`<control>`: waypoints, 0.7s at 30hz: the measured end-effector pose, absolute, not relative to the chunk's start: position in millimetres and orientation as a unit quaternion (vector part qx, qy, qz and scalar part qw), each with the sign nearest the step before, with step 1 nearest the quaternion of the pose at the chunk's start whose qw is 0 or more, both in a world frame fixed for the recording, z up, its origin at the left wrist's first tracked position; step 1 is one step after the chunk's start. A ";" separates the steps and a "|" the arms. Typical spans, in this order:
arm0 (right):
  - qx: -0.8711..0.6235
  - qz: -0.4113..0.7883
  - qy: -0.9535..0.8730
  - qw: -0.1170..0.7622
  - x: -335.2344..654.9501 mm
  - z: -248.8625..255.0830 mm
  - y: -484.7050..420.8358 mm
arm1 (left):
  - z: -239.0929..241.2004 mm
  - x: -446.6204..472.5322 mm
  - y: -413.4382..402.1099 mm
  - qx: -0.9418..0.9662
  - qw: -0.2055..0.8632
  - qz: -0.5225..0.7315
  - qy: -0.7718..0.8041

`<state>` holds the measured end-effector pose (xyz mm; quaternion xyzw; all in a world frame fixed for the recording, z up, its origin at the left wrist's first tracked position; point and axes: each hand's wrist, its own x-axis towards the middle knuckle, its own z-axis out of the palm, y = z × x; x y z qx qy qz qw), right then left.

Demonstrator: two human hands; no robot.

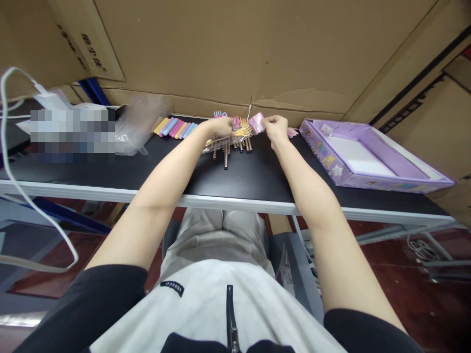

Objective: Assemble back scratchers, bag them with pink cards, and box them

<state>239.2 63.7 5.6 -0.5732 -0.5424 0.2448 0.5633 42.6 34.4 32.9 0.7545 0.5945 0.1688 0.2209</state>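
My left hand (220, 127) is closed on a bunch of small pens or sticks with coloured toppers (235, 141), whose brown shafts fan out onto the black table (235, 176). My right hand (275, 128) pinches a small pink packet (256, 122) right beside that bunch. Both hands meet at the far middle of the table, close to the cardboard wall.
A row of pastel tubes (175, 128) lies left of my hands. Crumpled clear plastic (138, 125) and a white charger with cable (51, 100) sit further left. An open purple box (362, 154) rests at the right. Cardboard (235, 54) backs the table.
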 end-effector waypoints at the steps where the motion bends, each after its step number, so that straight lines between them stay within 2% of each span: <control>1: -0.571 0.239 -0.544 0.566 239.4 4.4 66.0 | 30.4 40.9 34.2 0.747 0.233 0.194 0.592; 7: -0.512 0.197 -0.601 0.581 244.3 -6.6 85.6 | 18.0 38.2 29.9 0.671 0.302 0.358 0.574; 12: -0.463 0.199 -0.629 0.592 241.4 -11.5 89.5 | 31.5 33.0 27.9 0.572 0.328 0.546 0.518; 15: -0.452 0.248 -0.651 0.557 230.9 -9.8 77.7 | 44.5 25.3 29.3 0.488 0.324 0.649 0.485; 21: -0.440 0.349 -0.687 0.462 207.4 1.9 40.6 | 53.1 12.8 34.9 0.324 0.393 0.731 0.454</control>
